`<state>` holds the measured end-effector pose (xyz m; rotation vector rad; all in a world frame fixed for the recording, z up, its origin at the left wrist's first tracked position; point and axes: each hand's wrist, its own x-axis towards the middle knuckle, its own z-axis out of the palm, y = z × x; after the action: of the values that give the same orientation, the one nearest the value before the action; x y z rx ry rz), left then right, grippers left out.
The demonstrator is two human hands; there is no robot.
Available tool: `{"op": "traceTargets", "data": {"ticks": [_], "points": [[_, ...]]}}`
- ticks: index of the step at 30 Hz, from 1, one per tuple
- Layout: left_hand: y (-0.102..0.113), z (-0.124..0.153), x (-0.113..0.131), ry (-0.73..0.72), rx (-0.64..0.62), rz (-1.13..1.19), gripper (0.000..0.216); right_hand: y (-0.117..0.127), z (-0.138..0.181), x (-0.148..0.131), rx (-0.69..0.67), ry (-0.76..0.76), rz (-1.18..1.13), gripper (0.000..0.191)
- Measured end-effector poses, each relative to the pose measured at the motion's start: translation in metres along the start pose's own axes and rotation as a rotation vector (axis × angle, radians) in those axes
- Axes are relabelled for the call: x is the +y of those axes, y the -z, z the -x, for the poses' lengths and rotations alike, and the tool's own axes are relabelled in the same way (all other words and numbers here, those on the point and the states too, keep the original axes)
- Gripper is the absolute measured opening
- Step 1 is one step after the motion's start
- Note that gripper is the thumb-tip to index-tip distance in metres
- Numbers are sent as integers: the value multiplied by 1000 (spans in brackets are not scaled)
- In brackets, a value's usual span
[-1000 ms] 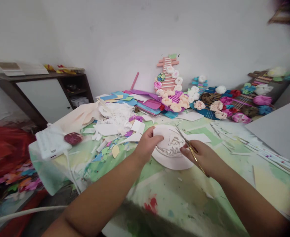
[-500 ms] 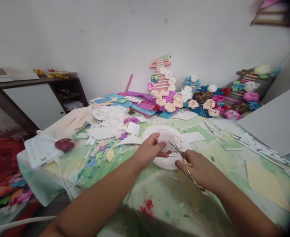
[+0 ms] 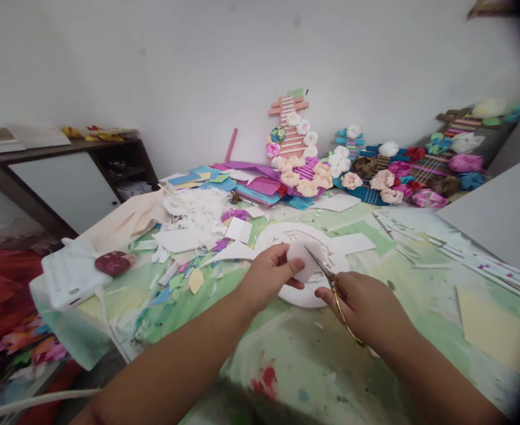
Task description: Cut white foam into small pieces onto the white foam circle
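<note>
My left hand (image 3: 280, 270) pinches a small rounded piece of white paper (image 3: 303, 260) between thumb and fingers. In my right hand (image 3: 357, 301) is a pair of scissors (image 3: 340, 304) with gold handles and slim metal blades. The blade tips point up and left, at the right edge of the paper piece; whether they cut into it I cannot tell. Beneath both hands lies a round white plate-like disc (image 3: 266, 235) holding small white paper scraps (image 3: 326, 255). Part of the disc is hidden by my hands.
Guitar-shaped crafts with paper flowers (image 3: 306, 168) lean against the wall. Coloured sheets (image 3: 260, 186) and white shredded strips (image 3: 193, 212) lie at the back left. A white device (image 3: 71, 277) with a cable and a dark red object (image 3: 114, 263) sit left. Thin white sticks (image 3: 485, 268) lie right.
The white paper piece has turned in my left hand and shows more of its face. The scissors stay beside its right edge. The view has shifted slightly.
</note>
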<state>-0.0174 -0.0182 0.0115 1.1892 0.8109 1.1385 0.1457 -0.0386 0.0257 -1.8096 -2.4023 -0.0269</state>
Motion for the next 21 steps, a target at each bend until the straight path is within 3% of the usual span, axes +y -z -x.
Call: {"op": "traceTargets", "data": {"ticks": [12, 21], "points": [[2, 1, 3, -4, 7, -4, 24, -11, 2, 1, 153, 38, 126, 43], [2, -1, 2, 14, 36, 14, 24, -9, -3, -3, -13, -82, -63, 44]]}}
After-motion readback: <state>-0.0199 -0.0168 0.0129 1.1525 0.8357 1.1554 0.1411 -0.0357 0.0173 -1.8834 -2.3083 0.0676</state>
